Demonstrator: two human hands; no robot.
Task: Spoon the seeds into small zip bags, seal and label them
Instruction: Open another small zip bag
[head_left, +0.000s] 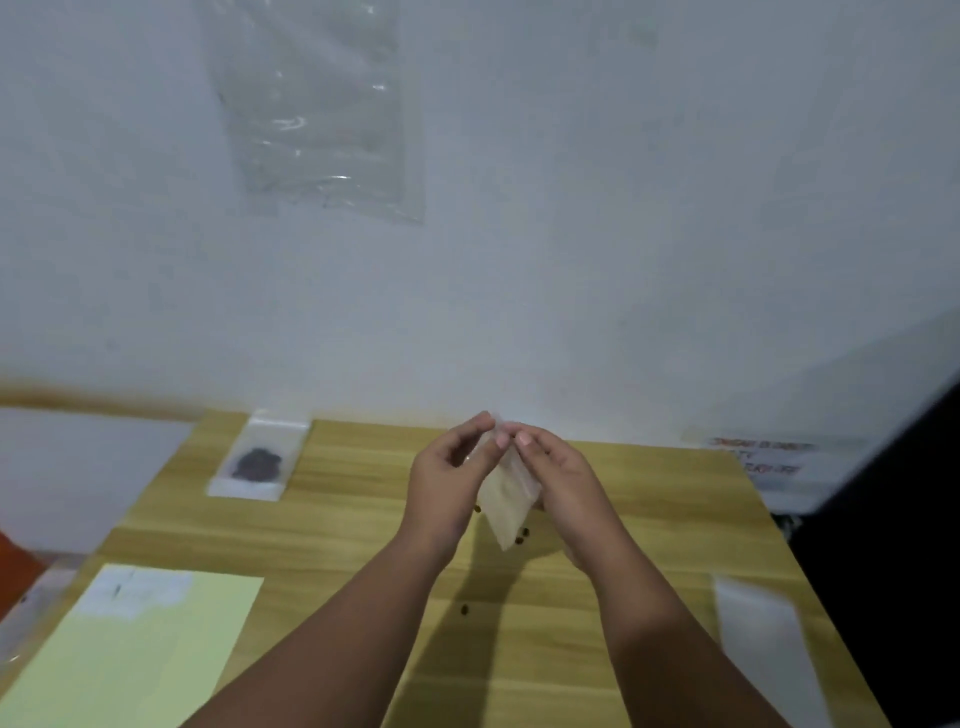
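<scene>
I hold a small clear zip bag (506, 501) up over the wooden table (363, 519). My left hand (447, 478) pinches its top edge from the left, and my right hand (558, 478) pinches the same edge from the right. The bag hangs down between my hands, with a few dark seeds (521, 538) at its lower end. One loose seed (465, 609) lies on the table below. A larger clear bag with a dark heap of seeds (257, 462) lies flat at the table's far left. No spoon is in view.
A pale yellow-green sheet (135, 654) with a white label strip (135, 592) lies at the near left. Another clear plastic bag (763, 639) rests at the right edge. A big plastic sleeve (311, 104) hangs on the wall. The table drops off into darkness at right.
</scene>
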